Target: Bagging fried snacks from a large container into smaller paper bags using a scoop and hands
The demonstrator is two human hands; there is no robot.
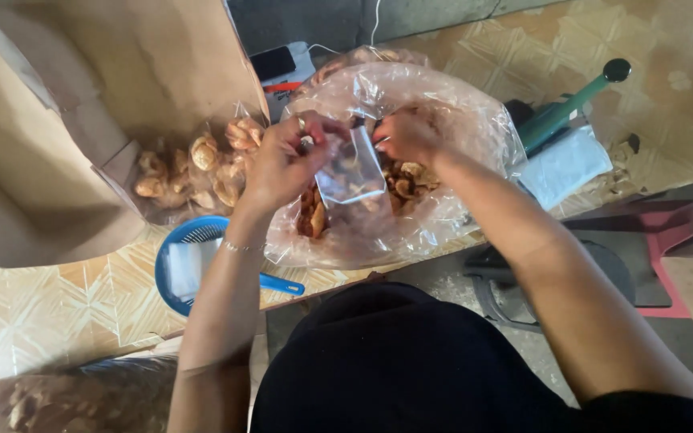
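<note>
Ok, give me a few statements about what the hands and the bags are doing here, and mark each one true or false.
1. Both hands, left hand and right hand, hold the small clear bag open. True.
2. The small clear bag hangs over the large plastic bag of fried snacks. True.
3. The blue scoop is in the right hand. False: it lies on the patterned floor, untouched.
4. The cardboard box stands to the right of the hands. False: it is on the left.
5. The left wrist wears a bracelet. True.

Small clear plastic bag (351, 168) held open upright, some brown snacks inside.
</note>
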